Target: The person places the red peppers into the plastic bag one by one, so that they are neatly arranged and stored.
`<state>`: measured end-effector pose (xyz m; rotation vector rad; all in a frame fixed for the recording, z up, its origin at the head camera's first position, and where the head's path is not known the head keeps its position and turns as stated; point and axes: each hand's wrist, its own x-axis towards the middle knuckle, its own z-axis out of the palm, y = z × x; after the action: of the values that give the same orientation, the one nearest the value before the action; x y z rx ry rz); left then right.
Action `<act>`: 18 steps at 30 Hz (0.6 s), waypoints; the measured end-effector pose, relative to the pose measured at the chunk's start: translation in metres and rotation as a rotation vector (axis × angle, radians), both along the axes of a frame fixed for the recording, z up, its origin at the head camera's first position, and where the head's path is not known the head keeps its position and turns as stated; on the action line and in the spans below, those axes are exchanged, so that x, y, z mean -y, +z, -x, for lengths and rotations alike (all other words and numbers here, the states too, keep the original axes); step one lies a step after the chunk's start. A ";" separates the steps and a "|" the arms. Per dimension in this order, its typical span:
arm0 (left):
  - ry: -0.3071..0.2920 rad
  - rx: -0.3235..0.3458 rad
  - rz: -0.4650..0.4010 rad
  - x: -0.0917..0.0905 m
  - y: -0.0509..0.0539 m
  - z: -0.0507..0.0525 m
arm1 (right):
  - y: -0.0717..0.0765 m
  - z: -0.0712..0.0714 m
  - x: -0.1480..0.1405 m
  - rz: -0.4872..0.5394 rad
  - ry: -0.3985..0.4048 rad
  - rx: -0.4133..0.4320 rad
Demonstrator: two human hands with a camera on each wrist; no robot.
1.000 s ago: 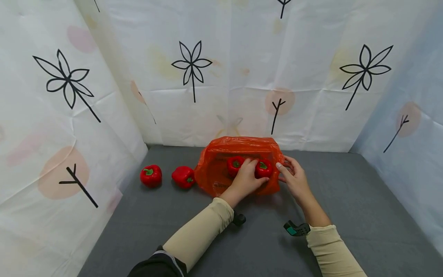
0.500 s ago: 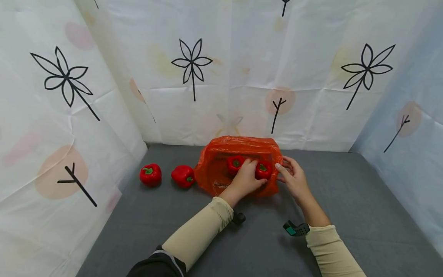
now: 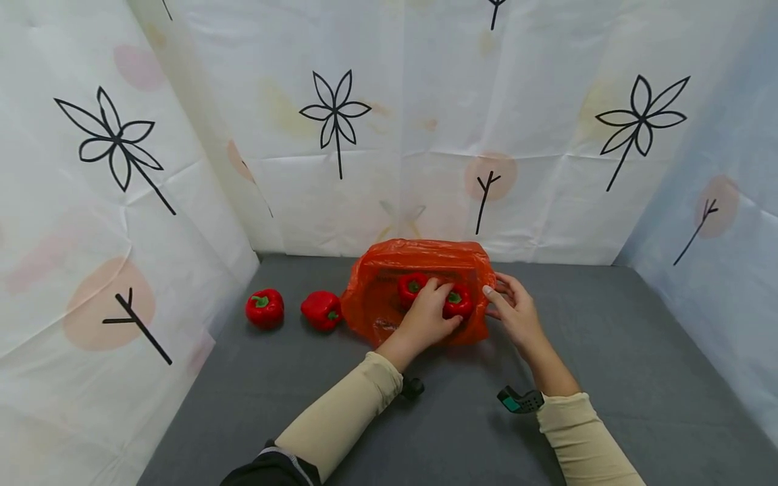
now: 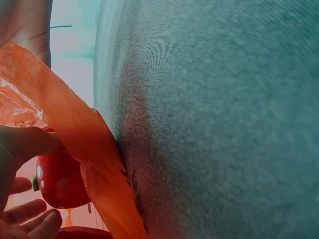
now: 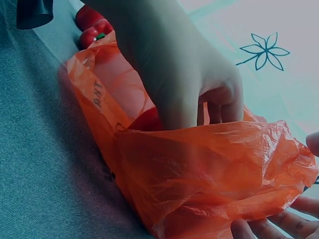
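An orange plastic bag (image 3: pixel 371 307) lies on its side with its mouth toward the person, two red peppers inside. My left hand (image 3: pixel 425 316) reaches in, thumb and fingers around the right-hand pepper (image 3: pixel 458 304); the other pepper inside (image 3: pixel 410 287) sits behind its fingers. In the left wrist view the thumb touches a pepper (image 4: pixel 62 181). My right hand (image 3: pixel 516 314) holds the bag's right edge between thumb and fingers; in the right wrist view its fingertips (image 5: pixel 279 224) lie against the bag (image 5: pixel 199 179).
Two more red peppers stand left of the bag on the grey table (image 3: pixel 292 418): one (image 3: pixel 265 309) farther left, the other (image 3: pixel 321 311) right beside the bag's left side. Patterned white cloth (image 3: pixel 377 135) hangs behind and at both sides.
My left hand and the right-hand pepper in the bag have shifted slightly left. My right hand stays at the bag's edge.
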<state>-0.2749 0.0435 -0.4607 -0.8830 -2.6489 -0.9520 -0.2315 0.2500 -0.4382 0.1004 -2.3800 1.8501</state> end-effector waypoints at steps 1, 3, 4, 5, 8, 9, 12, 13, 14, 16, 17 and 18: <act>-0.003 -0.014 0.006 0.001 0.000 -0.001 | 0.000 0.000 0.000 -0.001 0.000 0.000; -0.011 -0.033 0.013 0.002 0.001 -0.003 | 0.001 0.000 0.000 0.001 0.003 0.002; -0.016 -0.042 0.015 0.003 0.000 -0.003 | 0.001 0.000 0.000 0.003 0.003 0.004; -0.020 -0.047 0.016 0.003 0.000 -0.003 | 0.001 0.000 0.000 0.005 0.002 0.005; -0.025 -0.054 0.019 0.003 0.000 -0.003 | 0.002 0.000 0.000 0.011 0.004 0.007; -0.024 -0.056 0.022 0.003 0.000 -0.003 | 0.002 0.000 0.000 0.012 0.005 0.006; -0.027 -0.056 0.030 0.003 0.000 -0.001 | 0.002 0.000 0.001 0.012 0.009 0.003; -0.027 -0.056 0.034 0.002 0.000 0.000 | 0.002 -0.001 0.001 0.012 0.011 0.003; -0.027 -0.056 0.041 0.002 0.000 0.001 | 0.002 -0.001 0.001 0.014 0.011 0.003; -0.025 -0.059 0.052 0.001 0.000 0.004 | 0.002 -0.001 0.001 0.020 0.012 0.003; -0.022 -0.062 0.057 0.000 0.000 0.005 | 0.002 -0.001 0.001 0.025 0.013 0.003; -0.020 -0.067 0.063 -0.001 -0.001 0.007 | 0.002 -0.001 0.001 0.029 0.014 0.002</act>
<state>-0.2817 0.0445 -0.4615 -0.9403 -2.6316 -0.8324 -0.2308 0.2488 -0.4361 0.1128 -2.3590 1.8913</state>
